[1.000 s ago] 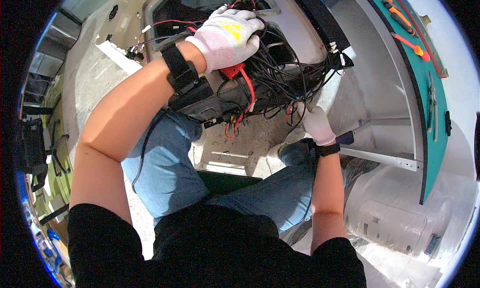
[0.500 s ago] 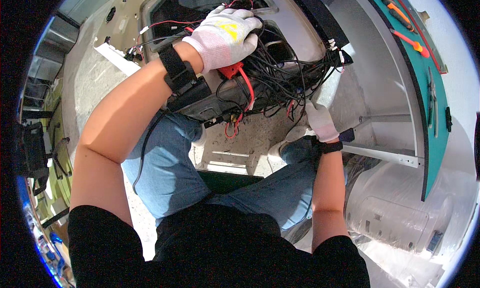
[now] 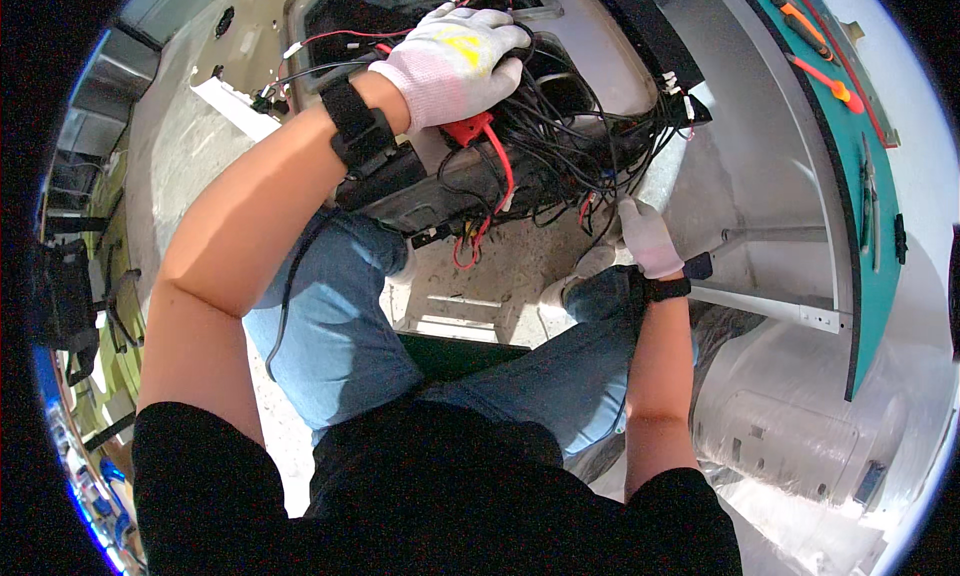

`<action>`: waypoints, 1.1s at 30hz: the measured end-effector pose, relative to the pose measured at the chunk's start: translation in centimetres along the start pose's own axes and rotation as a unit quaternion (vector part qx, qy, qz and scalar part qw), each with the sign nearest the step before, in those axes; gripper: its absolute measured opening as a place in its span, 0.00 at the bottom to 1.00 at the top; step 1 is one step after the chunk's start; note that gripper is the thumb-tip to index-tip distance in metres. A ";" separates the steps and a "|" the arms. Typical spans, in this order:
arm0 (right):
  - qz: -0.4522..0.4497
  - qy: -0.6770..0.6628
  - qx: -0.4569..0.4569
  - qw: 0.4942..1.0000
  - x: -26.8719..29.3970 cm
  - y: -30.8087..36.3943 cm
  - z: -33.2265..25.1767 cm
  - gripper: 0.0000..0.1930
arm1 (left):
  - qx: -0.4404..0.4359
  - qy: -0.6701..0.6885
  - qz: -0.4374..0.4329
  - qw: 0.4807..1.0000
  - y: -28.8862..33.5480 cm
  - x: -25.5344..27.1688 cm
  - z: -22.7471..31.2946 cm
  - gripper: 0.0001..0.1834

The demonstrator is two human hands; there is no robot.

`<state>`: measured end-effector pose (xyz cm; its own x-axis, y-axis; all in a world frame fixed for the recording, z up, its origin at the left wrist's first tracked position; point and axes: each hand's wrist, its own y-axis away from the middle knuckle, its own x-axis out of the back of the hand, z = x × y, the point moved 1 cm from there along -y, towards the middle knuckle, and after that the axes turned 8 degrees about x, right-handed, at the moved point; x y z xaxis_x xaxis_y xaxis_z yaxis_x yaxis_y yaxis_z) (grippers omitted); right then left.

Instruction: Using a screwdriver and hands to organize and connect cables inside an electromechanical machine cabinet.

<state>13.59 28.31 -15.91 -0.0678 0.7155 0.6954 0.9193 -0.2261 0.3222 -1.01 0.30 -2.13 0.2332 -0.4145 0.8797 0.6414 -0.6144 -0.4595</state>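
My left hand [image 3: 458, 64], in a white glove with a yellow mark, curls palm down over the upper side of a tangled bundle of black cables [image 3: 555, 126]. Its fingertips are hidden among them. A red connector block [image 3: 466, 130] with a thick red wire [image 3: 506, 168] shows just below that hand. My gloved right hand [image 3: 648, 239] is lower and to the right, its fingers closed beside a thin black cable hanging from the bundle; what lies between them is too small to make out. The cables lie across a grey machine housing [image 3: 420, 204] in front of my knees.
A green tool board [image 3: 850, 166] stands at the right, with orange-handled tools [image 3: 800, 21] and pliers [image 3: 869, 196] on it. A white metal frame bar [image 3: 770, 309] runs below it. A beige panel [image 3: 240, 66] is at the far left. Plastic-wrapped equipment [image 3: 785, 416] sits at lower right.
The view has shifted slightly. My left hand stays on the cable bundle and my right hand remains by the hanging cable, with little movement of either.
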 end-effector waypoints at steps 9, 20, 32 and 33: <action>-0.002 0.019 0.064 0.998 -0.1 0.1 0.4 0.26 | 0.014 -0.018 -0.022 1.000 0.2 0.4 0.2 0.19; -0.009 0.006 0.034 0.999 0.0 0.4 -0.4 0.27 | 0.006 -0.013 -0.008 1.000 0.2 0.2 0.1 0.19; 0.027 0.020 0.094 0.995 0.1 1.0 -1.1 0.26 | 0.003 -0.013 -0.015 1.000 0.0 0.9 0.6 0.19; 0.039 0.032 0.092 0.994 0.1 1.1 -1.2 0.25 | 0.002 -0.013 -0.016 1.000 -0.1 1.2 0.7 0.19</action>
<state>14.12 27.39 -14.70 -0.0124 0.6555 0.7551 0.9778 -0.1501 0.1463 -0.29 0.29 -0.99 0.2313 -0.3773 0.8967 0.6522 -0.6238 -0.4307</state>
